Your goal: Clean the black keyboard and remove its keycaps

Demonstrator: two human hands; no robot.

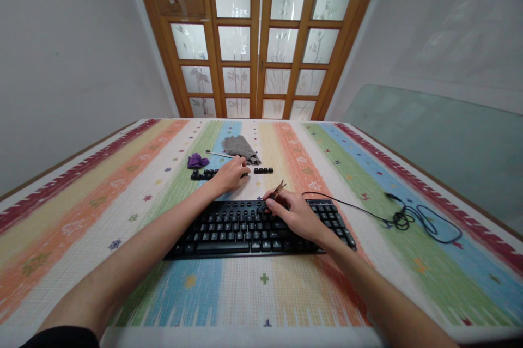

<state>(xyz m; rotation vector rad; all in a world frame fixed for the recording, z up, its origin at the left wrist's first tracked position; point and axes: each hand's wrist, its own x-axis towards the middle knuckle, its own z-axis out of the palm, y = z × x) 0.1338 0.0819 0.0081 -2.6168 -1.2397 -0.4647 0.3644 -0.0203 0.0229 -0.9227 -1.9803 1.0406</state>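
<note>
A black keyboard [229,236] lies on the striped tablecloth in front of me, and part of its top row shows no keycaps. My right hand [292,212] is closed over the keyboard's upper middle, holding a thin brown pronged tool [280,189] whose tips point up and away. Just beyond the keyboard, my left hand [232,175] reaches down with fingers pinched at a black keycap [245,175]. Loose black keycaps [202,175] stand in rows to its left, with a short row of keycaps [263,170] to its right. My fingers partly hide the rows.
Behind the keycaps lie a grey cloth [240,147], a thin stick with a dark tip [218,153] and a crumpled purple cloth [198,161]. The keyboard's black cable [402,220] runs right and ends in a loose coil. The striped tablecloth [134,217] covers the table.
</note>
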